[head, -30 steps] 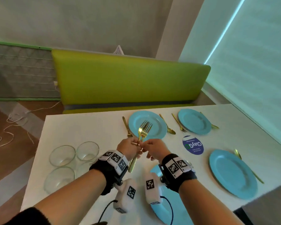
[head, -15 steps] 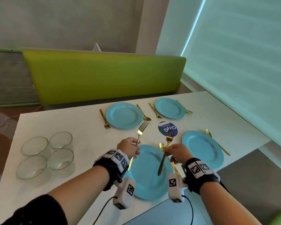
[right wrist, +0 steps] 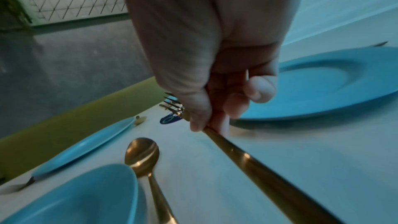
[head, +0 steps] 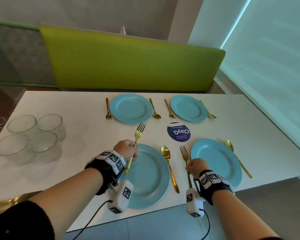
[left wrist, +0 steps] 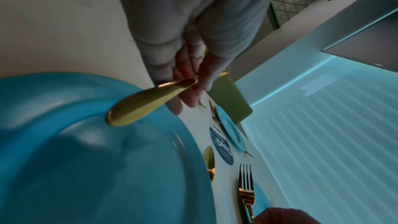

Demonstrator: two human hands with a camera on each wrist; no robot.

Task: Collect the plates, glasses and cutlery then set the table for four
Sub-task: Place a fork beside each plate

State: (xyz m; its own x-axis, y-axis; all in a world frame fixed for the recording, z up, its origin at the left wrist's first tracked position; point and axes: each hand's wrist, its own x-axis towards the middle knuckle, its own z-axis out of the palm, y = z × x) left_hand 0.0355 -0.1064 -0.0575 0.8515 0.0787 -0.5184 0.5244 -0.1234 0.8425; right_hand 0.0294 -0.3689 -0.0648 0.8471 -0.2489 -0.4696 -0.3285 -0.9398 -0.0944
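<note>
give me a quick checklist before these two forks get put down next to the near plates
1. Left hand grip on its fork: ok, fingers pinch the handle.
2. Right hand grip on its fork: ok.
3. Right fork's slot, between the spoon and the near right plate: ok, it is already there.
4. Left fork's slot: not ok, its handle hangs over the near left plate, not left of it.
5. Right fork flat on the table: cannot tell.
6. Glasses at the settings: not ok, all four clustered at the far left.
</note>
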